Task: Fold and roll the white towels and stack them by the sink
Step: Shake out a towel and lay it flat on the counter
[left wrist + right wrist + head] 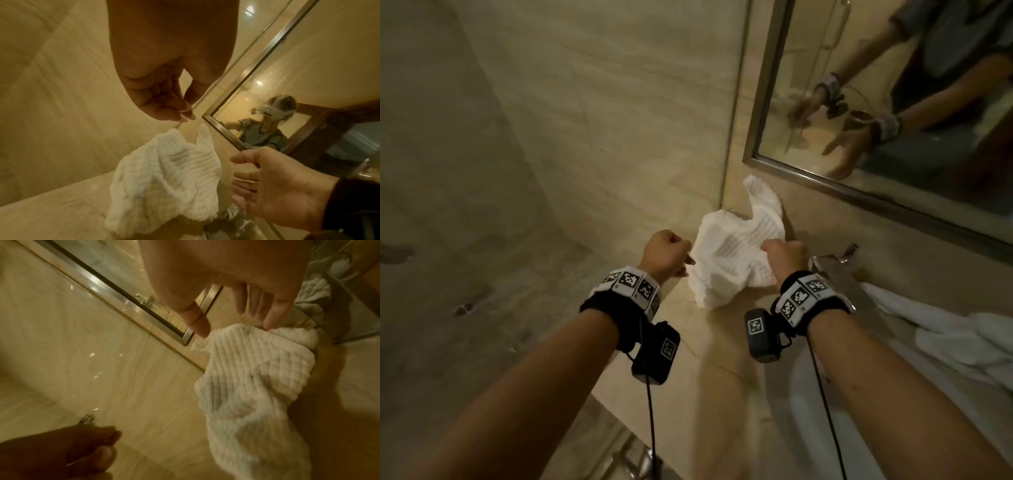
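A crumpled white waffle towel lies on the beige stone counter, its far corner leaning up against the wall under the mirror. My left hand hovers at the towel's left edge. Its fingers are curled in and hold nothing, as the left wrist view shows. My right hand is at the towel's right side with relaxed, nearly straight fingers. In the right wrist view its fingertips touch the top edge of the towel without gripping it.
More white towels lie heaped at the right over the sink area. A chrome faucet stands just right of my right hand. A framed mirror hangs on the wall above, and a side wall closes the left.
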